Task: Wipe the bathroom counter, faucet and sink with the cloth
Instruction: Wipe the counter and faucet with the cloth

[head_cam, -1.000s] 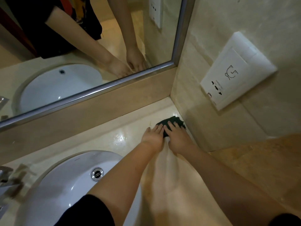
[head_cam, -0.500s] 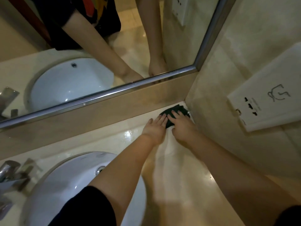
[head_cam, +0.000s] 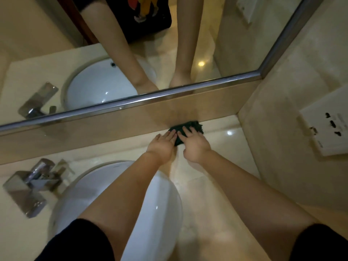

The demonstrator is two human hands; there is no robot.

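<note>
In the counter (head_cam: 216,185): sink (head_cam: 165,204). Left of the sink, on the counter: faucet (head_cam: 28,185). Behind and right of the sink, against the backsplash (head_cam: 94,132): cloth (head_cam: 195,125), under the flat fingers of left hand (head_cam: 162,146) and right hand (head_cam: 195,147), side by side. Behind the sink, above the backsplash: mirror (head_cam: 56,53). Well right of the sink, on the side wall: socket plate (head_cam: 327,129).

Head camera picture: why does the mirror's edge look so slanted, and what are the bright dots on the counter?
In the head view, the wide-angle lens skews straight lines like the mirror frame; the bright dots on the counter and sink are reflected glare; the light is dim and yellowish; the faucet looks smeared by blur.
</note>
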